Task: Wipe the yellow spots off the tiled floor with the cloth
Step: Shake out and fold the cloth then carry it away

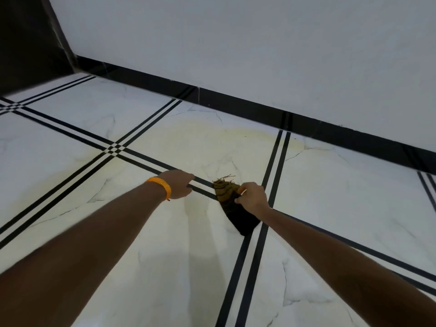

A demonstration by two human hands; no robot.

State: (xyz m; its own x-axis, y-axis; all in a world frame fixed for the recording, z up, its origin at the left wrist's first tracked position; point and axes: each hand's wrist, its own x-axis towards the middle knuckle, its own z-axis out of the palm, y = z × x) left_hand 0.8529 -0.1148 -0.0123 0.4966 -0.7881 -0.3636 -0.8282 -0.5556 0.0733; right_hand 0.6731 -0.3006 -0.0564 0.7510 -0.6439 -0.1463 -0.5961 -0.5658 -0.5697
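One tiled floor (342,197), white marble with black double stripes, carries one wide, faint yellow stain (212,142). At the nearer stripe crossing (261,232) one dark fringed cloth (227,204) lies on the floor, gripped by the right hand (253,197). Just left of that crossing, the left hand (180,184), fingers curled, holds nothing. One orange wristband (161,185).

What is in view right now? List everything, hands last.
floor: one, white marbled tiles with black double stripes, lower view
yellow smear: one wide patch, pale yellow, on the tiles ahead of the hands
cloth: one, dark brown-olive, frayed, on the floor at centre
skirting: one, black, foot of the wall
wall: one, white, upper view
dark panel: one, black, top left
wristband: one, orange, left wrist
left hand: one, fingers curled, left of the cloth, not touching it
right hand: one, grips the cloth
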